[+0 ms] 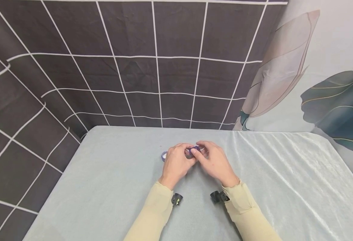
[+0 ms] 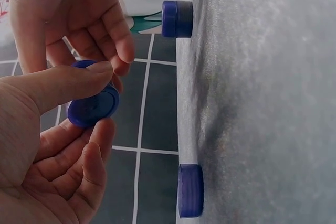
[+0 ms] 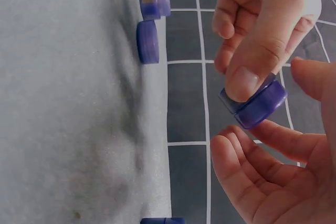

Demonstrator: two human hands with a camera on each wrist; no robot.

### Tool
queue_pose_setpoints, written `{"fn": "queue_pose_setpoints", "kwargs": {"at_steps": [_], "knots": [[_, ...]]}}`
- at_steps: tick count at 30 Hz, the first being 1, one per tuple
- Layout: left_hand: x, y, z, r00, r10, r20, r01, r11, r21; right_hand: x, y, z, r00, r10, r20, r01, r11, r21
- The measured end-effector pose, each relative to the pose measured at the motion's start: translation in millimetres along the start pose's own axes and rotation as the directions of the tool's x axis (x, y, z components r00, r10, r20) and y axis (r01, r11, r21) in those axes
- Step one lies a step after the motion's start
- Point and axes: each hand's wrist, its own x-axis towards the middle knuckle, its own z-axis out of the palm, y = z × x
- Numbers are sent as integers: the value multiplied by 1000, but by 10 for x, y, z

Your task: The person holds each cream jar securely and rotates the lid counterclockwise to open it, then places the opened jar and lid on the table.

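My two hands meet above the middle of the table around a small blue jar (image 1: pixel 194 149). My left hand (image 2: pixel 102 100) pinches the jar (image 2: pixel 93 107) between thumb and curled fingers. In the right wrist view the left thumb presses on the jar (image 3: pixel 254 109), and my right hand (image 3: pixel 273 116) curls its fingers round the lighter lid end. My right hand (image 1: pixel 200 151) touches the left hand (image 1: pixel 188 153) at the fingertips. The jar is held clear of the cloth.
On the pale cloth-covered table (image 1: pixel 110 187) lie a capped blue jar (image 2: pixel 177 19), a flat blue lid (image 2: pixel 190 190) and another blue piece (image 3: pixel 163 220). One of them shows left of my hands (image 1: pixel 163 155). A dark gridded backdrop (image 1: pixel 128 67) hangs behind.
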Motion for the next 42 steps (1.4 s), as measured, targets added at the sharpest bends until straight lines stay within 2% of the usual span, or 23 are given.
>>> {"fn": "queue_pose_setpoints", "kwargs": {"at_steps": [16,25,42], "knots": [[-3,8,6,1000,1,-2,-1,1000,5,-3,-1,4,1000,-2,-16,2,1000,2],[-9,5,4,1000,-9,2,9,1000,-11,-4,21,20,999,-21,-29,20,999,-38],[-13,10,-3,1000,-20,11,20,1000,-24,-2,9,3,1000,-22,-7,22,999,-39]]}}
